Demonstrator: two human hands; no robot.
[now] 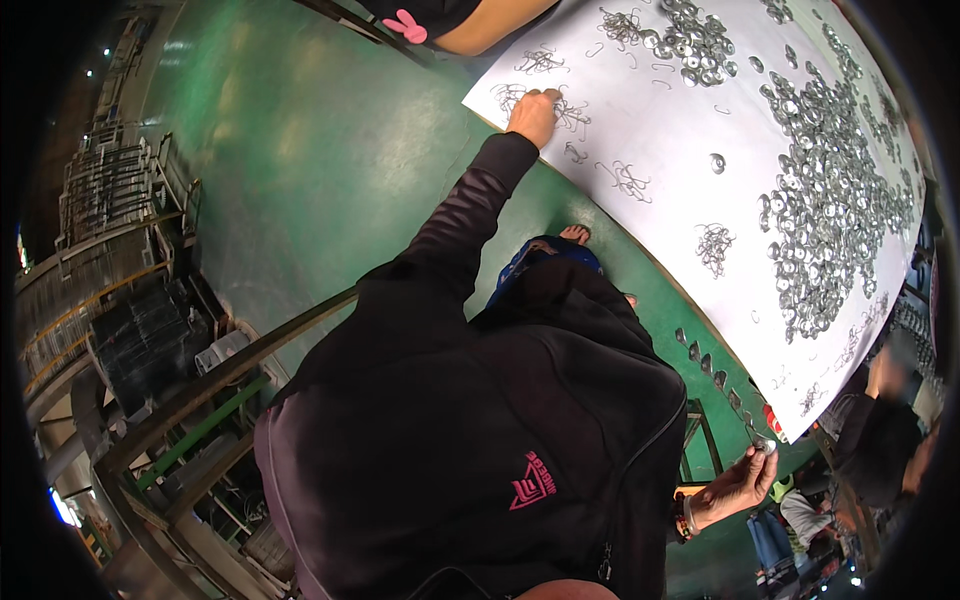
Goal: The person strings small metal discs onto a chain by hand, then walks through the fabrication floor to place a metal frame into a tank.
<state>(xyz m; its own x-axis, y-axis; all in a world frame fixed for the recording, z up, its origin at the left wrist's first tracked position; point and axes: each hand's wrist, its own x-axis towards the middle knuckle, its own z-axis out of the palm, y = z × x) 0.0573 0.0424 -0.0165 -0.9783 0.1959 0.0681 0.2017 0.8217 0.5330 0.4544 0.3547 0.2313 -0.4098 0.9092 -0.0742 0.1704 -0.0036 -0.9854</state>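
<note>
My left hand (533, 119) reaches to the near left corner of the white-topped table (680, 210). Its fingers are drawn together over a loose pile of thin wire hooks (572, 117); what lies between the fingertips is hidden. At the lower right, beside the table's near edge, my right hand (748, 480) pinches a small shiny metal disc between thumb and fingers. From it a chain of cup-shaped metal pieces (707, 364), joined by wire, hangs down past the table edge.
A large heap of round metal discs (825, 205) covers the table's right part. More hook piles (714, 248) and a second disc heap (697, 45) lie around. Another person's arm (490, 22) is at the top, and people sit at the right. Metal railing (230, 385) runs behind me.
</note>
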